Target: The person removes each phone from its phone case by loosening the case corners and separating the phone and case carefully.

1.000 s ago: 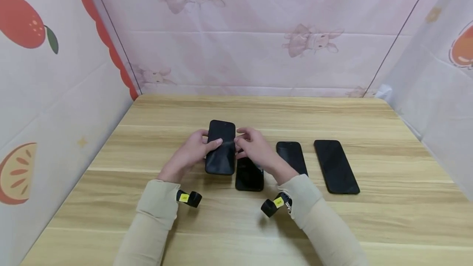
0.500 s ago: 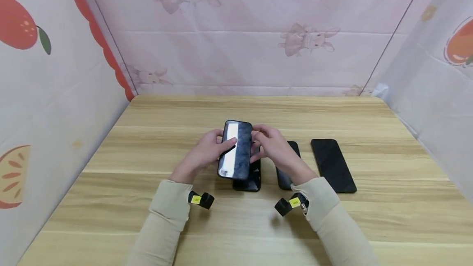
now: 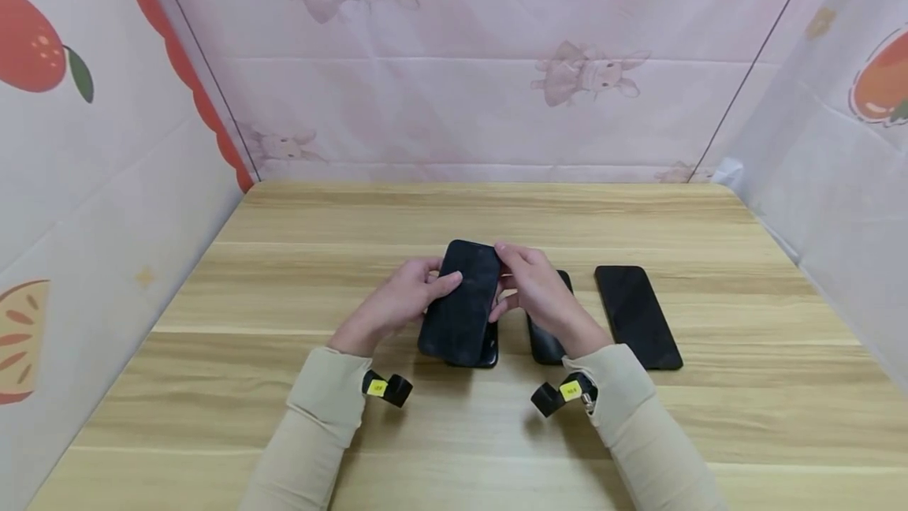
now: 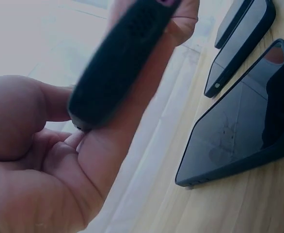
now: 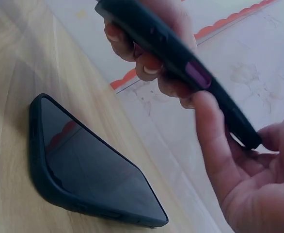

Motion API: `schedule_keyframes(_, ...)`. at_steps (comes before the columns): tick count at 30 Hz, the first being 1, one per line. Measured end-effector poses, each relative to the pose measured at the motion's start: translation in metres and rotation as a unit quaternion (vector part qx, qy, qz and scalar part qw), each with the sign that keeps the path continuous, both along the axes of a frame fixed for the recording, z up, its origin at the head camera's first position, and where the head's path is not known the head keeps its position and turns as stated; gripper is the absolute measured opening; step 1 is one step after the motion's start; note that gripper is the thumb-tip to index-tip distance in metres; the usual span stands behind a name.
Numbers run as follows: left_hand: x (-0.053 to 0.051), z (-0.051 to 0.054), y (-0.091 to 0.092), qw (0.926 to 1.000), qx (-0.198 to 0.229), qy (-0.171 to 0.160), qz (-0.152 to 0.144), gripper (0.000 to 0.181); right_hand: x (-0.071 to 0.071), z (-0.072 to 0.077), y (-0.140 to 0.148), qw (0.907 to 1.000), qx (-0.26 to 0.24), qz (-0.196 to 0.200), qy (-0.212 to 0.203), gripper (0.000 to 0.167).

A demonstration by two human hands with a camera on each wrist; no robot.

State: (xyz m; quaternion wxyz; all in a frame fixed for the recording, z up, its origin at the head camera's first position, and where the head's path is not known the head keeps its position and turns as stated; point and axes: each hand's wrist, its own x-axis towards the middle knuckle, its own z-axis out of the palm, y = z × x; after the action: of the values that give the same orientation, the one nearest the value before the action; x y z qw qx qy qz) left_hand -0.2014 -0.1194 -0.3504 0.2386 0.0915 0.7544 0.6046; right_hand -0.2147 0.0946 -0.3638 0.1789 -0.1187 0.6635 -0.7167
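In the head view, a phone in a dark case [image 3: 461,302] is held above the table, tilted, by both hands. My left hand [image 3: 407,294] grips its left side, thumb lying on the screen and fingers underneath. My right hand [image 3: 535,290] pinches its upper right corner, as the right wrist view also shows for that hand [image 5: 248,179]. A purple patch [image 5: 198,74] shows on the case's side. Partly hidden below the held phone lies a second cased phone [image 3: 490,349], whose screen is up in the left wrist view [image 4: 229,126].
A third phone [image 3: 546,337] lies partly behind the right wrist, and another phone [image 3: 638,318] lies farther right. All rest on a wooden table [image 3: 454,448]. Printed cloth walls [image 3: 426,117] enclose its back and sides. Each wrist wears a small black camera [image 3: 397,389].
Both hands and the held phone have shifted right, over the phone below. The phone has turned slightly clockwise, and the bright reflection on its screen has come and gone.
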Motion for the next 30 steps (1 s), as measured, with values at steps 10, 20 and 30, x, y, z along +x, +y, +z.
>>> schedule_keyframes(10, 0.0024, 0.0026, 0.0007, 0.9991, 0.043, 0.001, -0.005, 0.037, 0.0025, 0.0064, 0.0006, 0.9995, -0.023, -0.012, 0.016, 0.041)
schedule_keyframes(20, 0.0043, 0.0030, 0.0022, 0.9938, 0.111, -0.008, -0.011, 0.036, 0.0045, 0.0079, 0.0019, 0.9850, -0.163, 0.012, -0.056, 0.038)
schedule_keyframes(30, 0.0064, 0.0049, 0.0044, 0.9859, 0.164, -0.031, -0.007, 0.036, 0.0056, 0.0033, -0.0044, 0.9659, -0.226, -0.004, -0.126, 0.041)
